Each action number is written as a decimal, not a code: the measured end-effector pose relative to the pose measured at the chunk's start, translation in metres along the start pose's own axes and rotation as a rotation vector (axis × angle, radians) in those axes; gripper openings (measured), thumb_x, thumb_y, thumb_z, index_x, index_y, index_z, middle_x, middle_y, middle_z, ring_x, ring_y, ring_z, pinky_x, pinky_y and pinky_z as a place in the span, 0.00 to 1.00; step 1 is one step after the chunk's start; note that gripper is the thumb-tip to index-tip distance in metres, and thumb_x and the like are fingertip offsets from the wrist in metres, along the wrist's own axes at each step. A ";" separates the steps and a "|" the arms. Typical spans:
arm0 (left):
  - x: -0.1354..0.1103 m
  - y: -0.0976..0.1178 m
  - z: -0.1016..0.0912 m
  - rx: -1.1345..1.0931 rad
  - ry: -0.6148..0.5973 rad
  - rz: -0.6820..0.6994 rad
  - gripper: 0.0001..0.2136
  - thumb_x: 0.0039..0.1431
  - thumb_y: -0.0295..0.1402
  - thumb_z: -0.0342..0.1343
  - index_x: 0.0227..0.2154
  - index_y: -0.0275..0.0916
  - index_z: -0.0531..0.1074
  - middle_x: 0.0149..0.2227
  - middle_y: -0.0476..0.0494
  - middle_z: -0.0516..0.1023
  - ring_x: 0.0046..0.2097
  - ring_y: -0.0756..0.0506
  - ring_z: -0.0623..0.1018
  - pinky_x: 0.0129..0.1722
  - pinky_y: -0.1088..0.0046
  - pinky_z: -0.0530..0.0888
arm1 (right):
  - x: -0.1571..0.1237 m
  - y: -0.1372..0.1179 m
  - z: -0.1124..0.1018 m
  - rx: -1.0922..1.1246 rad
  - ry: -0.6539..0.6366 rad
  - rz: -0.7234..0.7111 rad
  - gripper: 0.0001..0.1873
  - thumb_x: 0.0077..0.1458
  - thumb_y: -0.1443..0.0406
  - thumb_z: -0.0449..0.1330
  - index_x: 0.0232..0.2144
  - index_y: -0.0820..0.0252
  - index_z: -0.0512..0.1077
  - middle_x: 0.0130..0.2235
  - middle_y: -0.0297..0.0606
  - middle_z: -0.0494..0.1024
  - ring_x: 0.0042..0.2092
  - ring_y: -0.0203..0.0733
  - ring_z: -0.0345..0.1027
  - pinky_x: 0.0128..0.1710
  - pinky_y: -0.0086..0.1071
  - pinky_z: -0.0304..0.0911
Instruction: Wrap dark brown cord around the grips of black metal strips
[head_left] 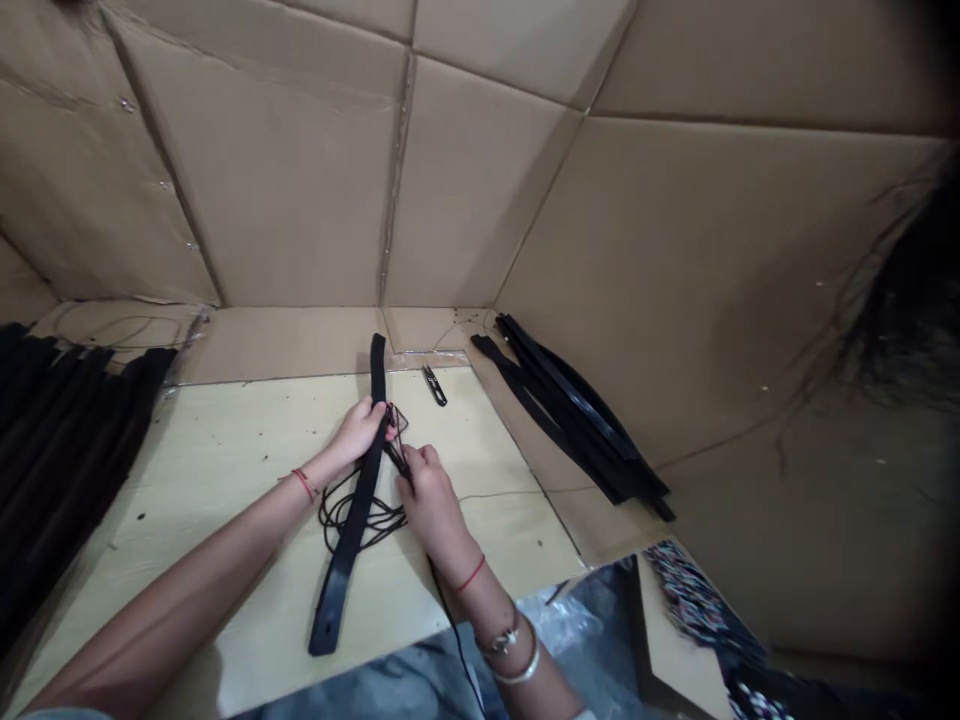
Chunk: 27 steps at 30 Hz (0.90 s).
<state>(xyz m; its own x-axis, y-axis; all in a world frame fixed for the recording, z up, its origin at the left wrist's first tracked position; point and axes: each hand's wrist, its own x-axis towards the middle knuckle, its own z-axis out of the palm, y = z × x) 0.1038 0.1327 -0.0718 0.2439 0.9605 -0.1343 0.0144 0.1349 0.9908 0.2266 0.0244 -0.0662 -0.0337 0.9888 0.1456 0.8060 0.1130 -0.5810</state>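
My left hand [365, 430] is closed around a long black strap [351, 540], which stands at a slant above the pale tabletop [247, 440]. Just to the right, my right hand [431, 490] is closed with its fingertips pinching a thin black cord [396, 458] close to the strap. Loops of the cord lie on the table behind and beside the strap, and a length hangs down past my right wrist. A small pair of black thread snips [434, 386] rests beyond my hands.
Several black straps [570, 420] lie along the right side against the cardboard wall [705, 300]. At the left is a row of black strips [67, 470]. A box [675, 630] with multicoloured wire ends stands at lower right, below the table edge.
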 end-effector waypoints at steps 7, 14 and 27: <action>0.014 0.010 0.001 0.666 0.155 0.092 0.14 0.66 0.40 0.51 0.43 0.34 0.71 0.38 0.43 0.75 0.40 0.47 0.76 0.44 0.63 0.74 | 0.018 0.022 -0.021 -0.108 0.024 0.042 0.10 0.58 0.76 0.55 0.38 0.64 0.75 0.38 0.44 0.69 0.38 0.43 0.67 0.44 0.33 0.64; 0.009 0.028 0.014 1.150 0.243 0.018 0.17 0.66 0.41 0.49 0.49 0.32 0.69 0.44 0.38 0.75 0.45 0.43 0.76 0.48 0.59 0.73 | 0.026 0.028 -0.019 -0.152 0.104 0.010 0.10 0.58 0.69 0.60 0.42 0.65 0.75 0.40 0.46 0.71 0.44 0.47 0.67 0.47 0.36 0.64; -0.095 0.138 -0.047 1.241 0.375 0.226 0.17 0.69 0.39 0.41 0.49 0.39 0.71 0.44 0.45 0.79 0.47 0.46 0.77 0.46 0.72 0.71 | 0.015 0.012 -0.046 -0.051 0.502 -0.210 0.17 0.62 0.64 0.54 0.53 0.62 0.65 0.48 0.50 0.65 0.52 0.52 0.62 0.53 0.49 0.63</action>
<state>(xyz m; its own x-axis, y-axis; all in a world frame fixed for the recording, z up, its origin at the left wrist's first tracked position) 0.0373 0.0712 0.0770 0.0789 0.9681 0.2377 0.9333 -0.1555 0.3238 0.2632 0.0365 -0.0339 0.0791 0.7761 0.6257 0.8403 0.2858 -0.4607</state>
